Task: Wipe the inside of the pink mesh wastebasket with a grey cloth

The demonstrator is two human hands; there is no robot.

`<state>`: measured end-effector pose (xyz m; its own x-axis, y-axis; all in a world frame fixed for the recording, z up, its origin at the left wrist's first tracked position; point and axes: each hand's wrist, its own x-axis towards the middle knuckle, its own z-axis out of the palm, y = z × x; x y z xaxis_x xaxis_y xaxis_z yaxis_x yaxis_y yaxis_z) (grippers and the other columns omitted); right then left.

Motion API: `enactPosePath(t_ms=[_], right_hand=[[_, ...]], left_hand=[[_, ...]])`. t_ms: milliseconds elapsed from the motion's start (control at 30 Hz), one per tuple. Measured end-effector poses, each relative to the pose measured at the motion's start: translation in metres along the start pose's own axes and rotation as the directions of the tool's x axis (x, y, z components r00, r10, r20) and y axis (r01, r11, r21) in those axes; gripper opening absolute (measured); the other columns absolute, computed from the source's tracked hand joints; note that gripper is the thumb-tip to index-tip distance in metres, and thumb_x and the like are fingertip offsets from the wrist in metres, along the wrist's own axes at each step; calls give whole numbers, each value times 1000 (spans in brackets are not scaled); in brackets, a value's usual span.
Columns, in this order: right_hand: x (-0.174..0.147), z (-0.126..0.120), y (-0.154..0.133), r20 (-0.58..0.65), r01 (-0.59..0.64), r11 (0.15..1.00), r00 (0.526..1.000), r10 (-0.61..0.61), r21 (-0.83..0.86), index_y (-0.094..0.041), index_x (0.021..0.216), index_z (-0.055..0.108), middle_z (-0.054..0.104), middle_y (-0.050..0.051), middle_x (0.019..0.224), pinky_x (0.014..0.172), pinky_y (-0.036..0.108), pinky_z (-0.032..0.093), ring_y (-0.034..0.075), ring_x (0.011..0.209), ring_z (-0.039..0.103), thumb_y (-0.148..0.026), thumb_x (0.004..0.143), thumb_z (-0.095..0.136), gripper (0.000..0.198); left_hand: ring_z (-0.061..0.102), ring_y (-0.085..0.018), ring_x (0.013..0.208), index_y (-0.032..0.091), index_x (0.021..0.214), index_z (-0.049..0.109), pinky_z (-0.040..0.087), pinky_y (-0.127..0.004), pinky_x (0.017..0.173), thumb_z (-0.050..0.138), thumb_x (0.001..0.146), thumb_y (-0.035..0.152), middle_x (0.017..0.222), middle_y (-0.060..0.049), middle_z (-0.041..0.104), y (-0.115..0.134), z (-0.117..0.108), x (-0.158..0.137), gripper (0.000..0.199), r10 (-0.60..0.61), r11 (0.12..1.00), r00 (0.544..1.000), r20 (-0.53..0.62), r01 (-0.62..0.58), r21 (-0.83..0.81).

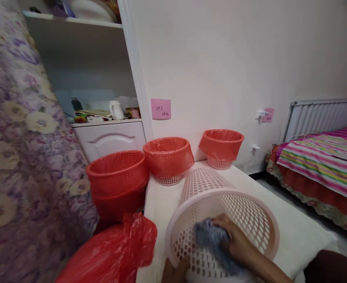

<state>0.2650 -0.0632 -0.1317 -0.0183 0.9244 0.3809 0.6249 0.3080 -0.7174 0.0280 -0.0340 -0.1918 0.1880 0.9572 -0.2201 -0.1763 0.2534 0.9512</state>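
A pale pink perforated plastic basket [179, 214] lies on its side on the white tabletop, its mouth facing me. Inside the mouth, my right hand [236, 239] is closed around a blue-grey cloth [210, 237], which is blurred by motion and hangs against the basket's inner wall. My left hand [176, 271] grips the basket's rim at the lower left; its fingers are partly cut off by the frame's bottom edge.
Two baskets lined with red bags, the middle one [169, 163] and the right one [223, 147], stand along the wall. Left are another red-lined basket [117, 181], a red plastic bag [114, 251] and a floral curtain [29, 137]. A bed [323, 157] is at right.
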Motion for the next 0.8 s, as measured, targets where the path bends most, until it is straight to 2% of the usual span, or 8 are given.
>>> enactPosePath(t_ms=[133,200,300,400,500,567,667,800], right_hand=[[62,12,26,-252,-222,955,953,169,-199,-19,117,61,61,12,122,113,48,27,29,128,44,-10,70,48,49],[84,24,40,-276,-318,914,929,247,-252,-19,114,63,63,14,121,111,55,27,35,128,44,-12,72,52,44],[96,42,56,-240,-376,872,920,310,-314,-20,113,64,65,15,120,104,57,36,37,122,50,-12,72,60,42],[94,50,64,-205,-366,861,928,310,-354,-21,116,62,62,13,124,103,55,38,32,122,51,-15,78,59,39],[91,50,64,-177,-353,853,935,308,-384,-21,120,59,60,13,127,102,53,39,31,123,50,-12,80,57,42],[89,48,59,-157,-345,849,939,307,-400,-21,123,58,59,14,127,102,52,39,32,124,48,-6,76,54,49],[79,45,43,-95,-310,859,950,298,-408,-18,121,60,59,16,122,95,49,42,34,117,51,2,67,49,59],[34,41,15,72,-169,921,976,207,-350,-21,106,66,60,8,108,89,36,43,25,101,55,5,52,48,62]], left_hand=[[57,-35,120,9,127,46,49,-41,97,79,53,50,123,-21,65,-34,19,5,91,-15,994,1000,8,16,-105],[59,-36,117,9,126,47,50,-41,96,76,55,45,121,-20,66,-43,24,5,85,-80,994,997,-8,79,-73],[59,-35,118,6,129,44,49,-40,98,72,58,45,124,-21,65,-44,28,5,86,-62,996,998,27,64,-59],[56,-34,123,4,132,44,47,-40,102,73,58,46,128,-21,62,-29,27,3,90,6,1000,995,101,-4,-25],[56,-33,123,9,126,52,46,-40,102,72,65,46,127,-17,65,-8,23,-2,74,47,999,985,167,-50,11],[59,-34,118,9,123,55,48,-42,100,71,68,44,121,-17,68,2,19,-4,67,49,997,988,150,-58,56],[62,-35,112,7,126,50,50,-45,95,71,66,42,116,-20,70,5,14,-4,72,50,995,997,60,-55,86],[59,-36,116,8,115,57,46,-46,99,76,60,39,118,-21,68,-2,15,0,67,73,997,997,-21,-73,6]])
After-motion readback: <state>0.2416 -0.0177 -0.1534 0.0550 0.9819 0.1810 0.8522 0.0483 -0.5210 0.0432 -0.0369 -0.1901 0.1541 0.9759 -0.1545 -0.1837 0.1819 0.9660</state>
